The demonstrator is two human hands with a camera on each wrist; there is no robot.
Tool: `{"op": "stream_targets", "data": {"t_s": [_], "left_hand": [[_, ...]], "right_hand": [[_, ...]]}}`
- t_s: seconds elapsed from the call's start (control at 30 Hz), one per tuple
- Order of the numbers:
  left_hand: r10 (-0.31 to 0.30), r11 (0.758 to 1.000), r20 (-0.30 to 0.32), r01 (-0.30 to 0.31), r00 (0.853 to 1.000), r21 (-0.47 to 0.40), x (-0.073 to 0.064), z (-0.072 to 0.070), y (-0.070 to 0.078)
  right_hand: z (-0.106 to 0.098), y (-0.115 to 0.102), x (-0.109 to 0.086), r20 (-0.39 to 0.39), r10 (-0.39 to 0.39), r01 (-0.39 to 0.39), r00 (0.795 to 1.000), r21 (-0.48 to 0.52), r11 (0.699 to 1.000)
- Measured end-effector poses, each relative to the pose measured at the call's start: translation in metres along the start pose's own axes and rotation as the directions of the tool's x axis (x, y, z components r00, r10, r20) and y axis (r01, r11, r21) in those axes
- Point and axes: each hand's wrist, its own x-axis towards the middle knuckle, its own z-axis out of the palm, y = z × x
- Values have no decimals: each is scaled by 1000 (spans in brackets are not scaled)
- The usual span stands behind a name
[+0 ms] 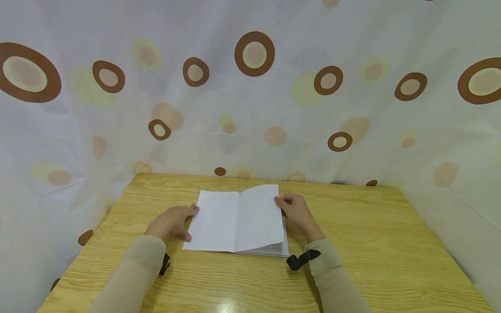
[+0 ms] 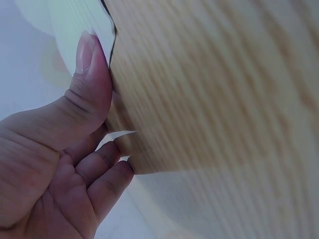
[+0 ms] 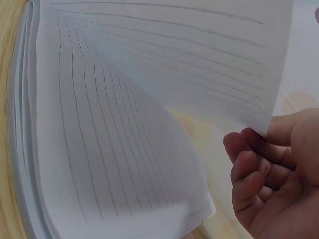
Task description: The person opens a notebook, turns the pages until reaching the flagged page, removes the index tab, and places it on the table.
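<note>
An open notebook (image 1: 217,221) with ruled white pages lies on the table. Its right-hand page (image 1: 260,217) is raised off the sheets beneath, bowing up from the spine. My right hand (image 1: 296,212) pinches that page near its upper outer edge; the right wrist view shows the lifted page (image 3: 199,50) between thumb and fingers of the right hand (image 3: 271,174). At the notebook's left edge, my left hand (image 1: 172,221) rests with thumb and fingers spread apart. In the left wrist view the thumb of the left hand (image 2: 70,144) lies along the notebook's edge (image 2: 94,25).
The wooden table (image 1: 372,243) extends around the notebook on all sides. A pale curtain (image 1: 250,108) with brown and yellow circles hangs behind the table and along both sides. Dark straps (image 1: 303,260) sit on the wrists.
</note>
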Motion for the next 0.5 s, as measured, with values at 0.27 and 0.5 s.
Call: {"op": "stream_targets", "data": {"t_s": [0.27,0.5], "left_hand": [[-6,1000,-4,6,1000,-7,1,1,-2],[-7,1000,1,7,1000,1,3,3,-4]], "right_hand": [[2,-4,0,32,6,-10,999,103,995],[2,-4,0,46,4,-11,999,163,986]]}}
